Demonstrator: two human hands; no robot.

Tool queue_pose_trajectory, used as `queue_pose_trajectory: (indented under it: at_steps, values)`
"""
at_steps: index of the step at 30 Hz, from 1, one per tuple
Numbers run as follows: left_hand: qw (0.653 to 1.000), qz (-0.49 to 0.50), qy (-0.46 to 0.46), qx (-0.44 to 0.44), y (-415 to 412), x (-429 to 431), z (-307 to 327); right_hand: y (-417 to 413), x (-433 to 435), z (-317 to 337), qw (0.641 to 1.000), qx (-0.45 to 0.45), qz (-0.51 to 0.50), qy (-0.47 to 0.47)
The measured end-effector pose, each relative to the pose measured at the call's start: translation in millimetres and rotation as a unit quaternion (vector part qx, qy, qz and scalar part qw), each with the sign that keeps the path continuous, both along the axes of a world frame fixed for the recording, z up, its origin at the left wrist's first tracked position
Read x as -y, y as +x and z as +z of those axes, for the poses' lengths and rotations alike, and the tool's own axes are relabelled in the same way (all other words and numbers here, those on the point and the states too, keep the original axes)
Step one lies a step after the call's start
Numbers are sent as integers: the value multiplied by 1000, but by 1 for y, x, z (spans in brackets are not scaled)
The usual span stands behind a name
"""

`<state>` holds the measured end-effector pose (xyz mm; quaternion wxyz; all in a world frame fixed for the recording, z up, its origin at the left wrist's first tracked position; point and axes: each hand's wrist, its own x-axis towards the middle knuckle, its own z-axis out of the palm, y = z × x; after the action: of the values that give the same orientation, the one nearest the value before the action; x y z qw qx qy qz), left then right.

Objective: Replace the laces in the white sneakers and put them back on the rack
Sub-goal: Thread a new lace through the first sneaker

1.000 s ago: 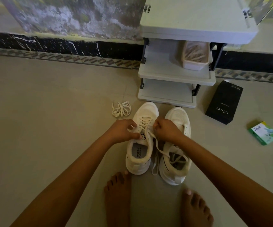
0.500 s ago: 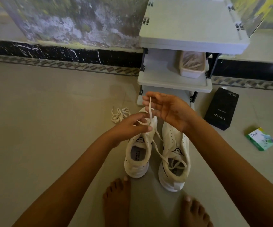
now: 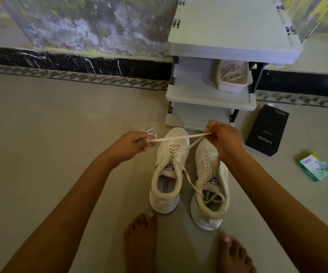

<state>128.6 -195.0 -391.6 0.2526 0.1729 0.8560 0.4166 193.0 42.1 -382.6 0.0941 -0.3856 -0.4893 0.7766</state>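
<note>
Over the laced sneaker (image 3: pixel 160 201), both hands (image 3: pixel 129 144) (image 3: pixel 225 138) pinch a lace (image 3: pixel 179 138) taut between them.

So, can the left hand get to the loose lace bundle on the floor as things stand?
Probably yes: the lace bundle lies on the floor just past the left hand, nothing between them. But that hand pinches the stretched lace, so it must let go first.

sneakers (image 3: pixel 208 158) before rack (image 3: pixel 208 95) | tub (image 3: pixel 232 86) on rack shelf | box (image 3: pixel 267 131) right of rack | spare lace (image 3: pixel 150 131) left of sneakers
</note>
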Motion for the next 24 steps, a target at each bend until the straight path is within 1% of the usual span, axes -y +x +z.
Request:
queue_pose_trajectory:
  at_steps: [2, 4, 6, 7, 8, 9, 10, 11, 12, 13, 15, 16, 17, 20, 22, 24]
  values:
    - [997, 66, -21, -25, -4, 4, -6, 2, -5, -10, 998, 29, 8, 59]
    - [991, 117, -39, -54, -5, 6, -9, 4, -11, -21, 989, 49, 43, 135]
    - [985, 133, -61, -88, -4, 5, -9, 6, -16, -28, 971, 78, 110, 198]
    - [982, 137, -71, -105, -3, 3, -9, 7, -18, -30, 950, 101, 162, 248]
    - [980, 140, -73, -121, -3, 2, -8, 8, -21, -33, 904, 136, 233, 331]
    - [978, 143, -70, -132, -1, 0, -8, 9, -22, -35, 832, 172, 307, 428]
    - [977, 144, -63, -140, 1, -3, -7, 10, -20, -35, 756, 193, 361, 511]
    - [978, 141, -55, -144, 3, -8, -7, 10, -15, -34, 704, 187, 386, 566]
    - [980, 128, -42, -145, 6, -12, -6, 11, -7, -32, 689, 158, 393, 588]
    - [984, 107, -23, -139, 9, -18, -4, 11, 1, -30, 699, 114, 398, 582]
    - [991, 55, 10, -124, 14, -27, 0, 12, 20, -24, 750, 19, 416, 514]
    - [991, 29, 11, -127, 16, -30, 2, 12, 29, -22, 767, -13, 425, 479]
    - [991, 7, 6, -136, 17, -33, 4, 13, 36, -21, 776, -33, 426, 464]
    - [988, -24, -1, -150, 17, -35, 4, 16, 44, -23, 806, -34, 383, 451]
    - [989, -14, -2, -150, 18, -34, -1, 17, 44, -27, 826, -34, 367, 427]
    - [992, -2, -12, -125, 19, -31, -9, 18, 44, -32, 826, -32, 364, 429]
